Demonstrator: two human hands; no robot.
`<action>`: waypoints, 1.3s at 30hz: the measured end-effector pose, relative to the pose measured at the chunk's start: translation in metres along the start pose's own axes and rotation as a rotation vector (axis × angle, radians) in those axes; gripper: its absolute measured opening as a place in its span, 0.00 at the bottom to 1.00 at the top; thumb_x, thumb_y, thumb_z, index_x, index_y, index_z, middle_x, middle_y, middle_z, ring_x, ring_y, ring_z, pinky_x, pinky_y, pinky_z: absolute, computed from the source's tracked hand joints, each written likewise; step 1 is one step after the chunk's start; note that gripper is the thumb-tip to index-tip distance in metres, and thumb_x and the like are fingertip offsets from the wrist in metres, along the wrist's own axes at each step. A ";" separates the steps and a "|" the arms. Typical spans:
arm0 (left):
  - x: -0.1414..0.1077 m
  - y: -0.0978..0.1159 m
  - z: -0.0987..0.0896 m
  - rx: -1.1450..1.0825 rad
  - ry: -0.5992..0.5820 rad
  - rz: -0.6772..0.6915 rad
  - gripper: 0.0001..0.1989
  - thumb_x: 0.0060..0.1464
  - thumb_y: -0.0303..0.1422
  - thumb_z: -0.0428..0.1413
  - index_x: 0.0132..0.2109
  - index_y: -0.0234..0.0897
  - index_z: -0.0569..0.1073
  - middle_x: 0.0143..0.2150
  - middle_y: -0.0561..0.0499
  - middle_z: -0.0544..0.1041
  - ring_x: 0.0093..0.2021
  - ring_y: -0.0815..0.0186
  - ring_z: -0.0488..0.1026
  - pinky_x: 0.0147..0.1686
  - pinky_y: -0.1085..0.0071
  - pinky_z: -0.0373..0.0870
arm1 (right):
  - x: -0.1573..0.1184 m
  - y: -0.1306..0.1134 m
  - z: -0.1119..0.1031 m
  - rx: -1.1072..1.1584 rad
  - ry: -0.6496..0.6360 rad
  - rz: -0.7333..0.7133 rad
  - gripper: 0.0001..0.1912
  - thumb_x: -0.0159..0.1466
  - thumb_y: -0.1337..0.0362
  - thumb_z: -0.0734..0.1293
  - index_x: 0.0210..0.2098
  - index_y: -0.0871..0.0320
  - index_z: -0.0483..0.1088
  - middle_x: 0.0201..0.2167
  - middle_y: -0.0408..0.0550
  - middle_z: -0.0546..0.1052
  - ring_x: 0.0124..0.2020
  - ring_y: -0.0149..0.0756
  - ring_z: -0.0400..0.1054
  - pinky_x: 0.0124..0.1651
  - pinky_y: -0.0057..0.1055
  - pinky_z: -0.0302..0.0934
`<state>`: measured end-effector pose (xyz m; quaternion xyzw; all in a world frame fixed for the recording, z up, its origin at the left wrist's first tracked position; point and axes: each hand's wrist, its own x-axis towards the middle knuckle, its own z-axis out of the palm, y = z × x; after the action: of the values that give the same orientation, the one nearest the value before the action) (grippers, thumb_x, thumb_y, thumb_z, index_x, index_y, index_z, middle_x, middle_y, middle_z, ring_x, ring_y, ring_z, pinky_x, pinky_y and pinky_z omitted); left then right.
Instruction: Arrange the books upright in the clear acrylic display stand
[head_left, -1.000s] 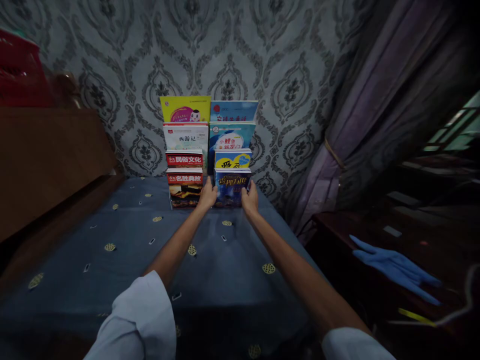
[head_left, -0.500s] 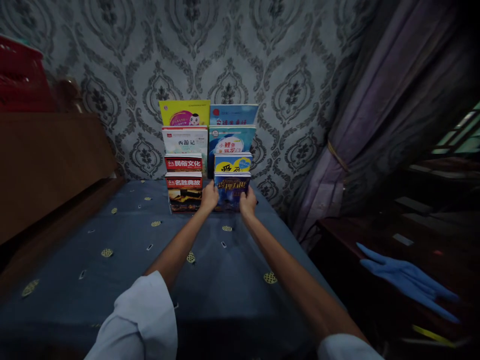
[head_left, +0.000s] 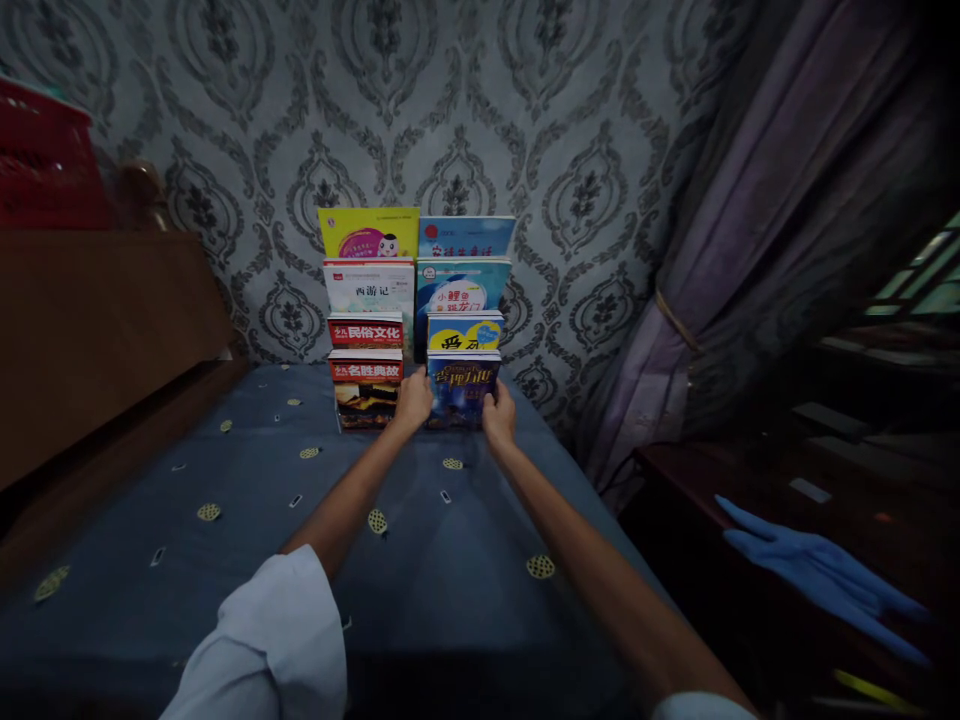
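Observation:
A dark blue book [head_left: 457, 393] stands upright at the front right of a tiered group of books. My left hand [head_left: 415, 400] is closed at its left edge, in the gap beside a red-topped book [head_left: 367, 390]. On its right edge my right hand [head_left: 499, 415] is closed, with the thumb on the front cover. Behind it rise a yellow and blue book [head_left: 465, 330], a light blue book [head_left: 463, 285] and a taller blue book [head_left: 465, 235]. In the left column are another red book [head_left: 365, 330], a white book [head_left: 367, 290] and a yellow-green book [head_left: 367, 230].
The books stand on a blue patterned cloth [head_left: 262, 560] against a wallpapered wall [head_left: 585, 200]. A brown wooden panel [head_left: 112, 330] with a red container [head_left: 45, 160] is at left. To the right hang purple curtains [head_left: 675, 300], with a blue glove [head_left: 817, 570] on a dark table.
The view has tilted a little, so the books sit slightly lower in it. Both hands stay at the sides of the dark blue book, with only small shifts of the fingers.

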<state>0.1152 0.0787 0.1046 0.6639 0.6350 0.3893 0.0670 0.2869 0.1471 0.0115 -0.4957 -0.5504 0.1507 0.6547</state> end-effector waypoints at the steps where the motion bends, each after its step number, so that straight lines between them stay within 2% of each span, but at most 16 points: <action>1: -0.004 -0.002 0.000 -0.009 -0.010 0.015 0.19 0.64 0.22 0.48 0.58 0.37 0.73 0.50 0.40 0.82 0.54 0.56 0.78 0.55 0.65 0.70 | -0.003 0.001 -0.005 0.002 -0.011 0.002 0.28 0.60 0.61 0.60 0.59 0.62 0.68 0.54 0.60 0.78 0.55 0.49 0.72 0.62 0.52 0.62; 4: -0.027 -0.014 -0.003 -0.033 -0.048 0.078 0.22 0.63 0.22 0.49 0.63 0.33 0.68 0.57 0.38 0.78 0.59 0.57 0.75 0.59 0.65 0.68 | -0.024 0.004 -0.025 -0.003 -0.061 0.037 0.29 0.62 0.61 0.60 0.62 0.64 0.65 0.57 0.63 0.75 0.57 0.49 0.71 0.61 0.53 0.63; 7: -0.061 -0.037 -0.012 -0.019 -0.110 0.201 0.22 0.64 0.23 0.47 0.63 0.29 0.69 0.61 0.38 0.75 0.63 0.59 0.71 0.64 0.63 0.64 | -0.064 0.006 -0.052 -0.024 -0.156 0.079 0.28 0.64 0.60 0.61 0.63 0.60 0.65 0.61 0.61 0.73 0.60 0.49 0.70 0.62 0.51 0.63; 10: -0.106 -0.064 -0.028 0.035 -0.240 0.308 0.21 0.65 0.26 0.48 0.63 0.31 0.69 0.64 0.40 0.72 0.66 0.59 0.68 0.68 0.58 0.59 | -0.112 0.004 -0.082 -0.084 -0.311 0.043 0.26 0.65 0.61 0.62 0.61 0.58 0.67 0.60 0.59 0.74 0.60 0.49 0.69 0.63 0.52 0.63; 13: -0.158 -0.084 -0.045 0.070 -0.371 0.347 0.22 0.68 0.31 0.46 0.64 0.34 0.68 0.68 0.42 0.68 0.69 0.59 0.64 0.68 0.56 0.59 | -0.147 -0.005 -0.106 -0.176 -0.471 0.004 0.24 0.64 0.61 0.64 0.59 0.58 0.70 0.58 0.57 0.75 0.60 0.50 0.70 0.64 0.53 0.61; 16: -0.206 -0.093 -0.054 0.083 -0.465 0.415 0.21 0.70 0.34 0.42 0.63 0.38 0.70 0.69 0.44 0.66 0.70 0.61 0.62 0.69 0.55 0.58 | -0.163 -0.013 -0.118 -0.252 -0.564 -0.042 0.24 0.64 0.62 0.64 0.59 0.56 0.71 0.61 0.54 0.74 0.62 0.50 0.67 0.67 0.54 0.57; 18: -0.226 -0.096 -0.055 0.086 -0.487 0.464 0.20 0.70 0.35 0.44 0.62 0.39 0.71 0.69 0.45 0.67 0.70 0.61 0.61 0.70 0.56 0.56 | -0.164 -0.015 -0.119 -0.278 -0.577 -0.057 0.23 0.64 0.63 0.64 0.58 0.55 0.71 0.60 0.53 0.74 0.62 0.49 0.67 0.67 0.55 0.56; 21: -0.238 -0.101 -0.054 0.061 -0.457 0.454 0.19 0.70 0.35 0.44 0.60 0.40 0.73 0.67 0.46 0.70 0.69 0.63 0.64 0.70 0.57 0.57 | -0.163 -0.017 -0.115 -0.287 -0.573 -0.063 0.21 0.64 0.63 0.64 0.56 0.56 0.73 0.59 0.55 0.75 0.61 0.50 0.68 0.67 0.55 0.57; 30: -0.243 -0.104 -0.050 0.060 -0.367 0.396 0.18 0.69 0.31 0.46 0.59 0.35 0.74 0.63 0.43 0.74 0.66 0.63 0.68 0.68 0.59 0.61 | -0.168 -0.023 -0.113 -0.299 -0.574 -0.117 0.16 0.63 0.64 0.61 0.45 0.56 0.78 0.53 0.55 0.78 0.59 0.51 0.69 0.66 0.54 0.58; 39: -0.242 -0.106 -0.049 0.022 -0.322 0.396 0.17 0.69 0.30 0.46 0.57 0.36 0.74 0.61 0.43 0.76 0.64 0.62 0.71 0.65 0.59 0.65 | -0.167 -0.022 -0.114 -0.372 -0.602 -0.199 0.16 0.64 0.65 0.60 0.44 0.57 0.78 0.53 0.57 0.78 0.60 0.51 0.69 0.65 0.55 0.59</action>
<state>0.0287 -0.1385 -0.0284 0.8293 0.4782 0.2771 0.0824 0.3203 -0.0426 -0.0552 -0.4837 -0.7818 0.1230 0.3736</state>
